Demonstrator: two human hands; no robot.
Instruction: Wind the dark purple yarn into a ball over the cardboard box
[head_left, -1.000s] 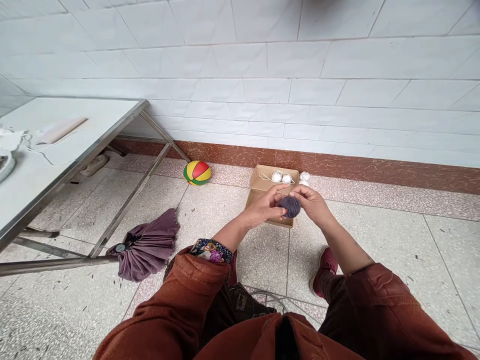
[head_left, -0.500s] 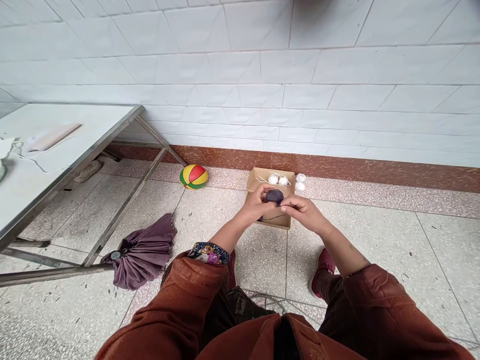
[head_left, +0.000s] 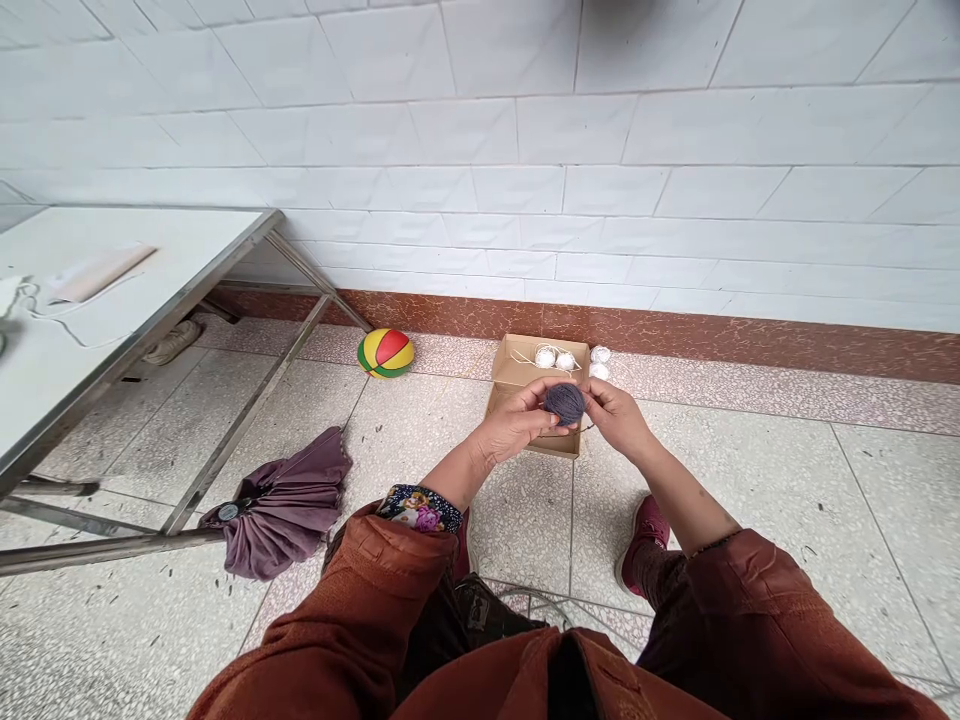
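Ball of dark yarn [head_left: 564, 404] sits in the left hand's [head_left: 519, 420] grip; right hand [head_left: 619, 416] at its right edge, grip indeterminable; white balls [head_left: 545, 357] lie farther off.

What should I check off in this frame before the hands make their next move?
1. Dark yarn ball secure in the left hand: ok, fingers and thumb around it.
2. Right hand pinching the dark strand: cannot tell; its fingertips are at the ball's side, too small to read.
3. Cardboard box open: ok, its inside shows beyond the hands.
4. Every white ball inside the box: not ok; two are in its far part, two sit outside to the right.
5. Colorful ball clear of both hands: ok, off to the left.
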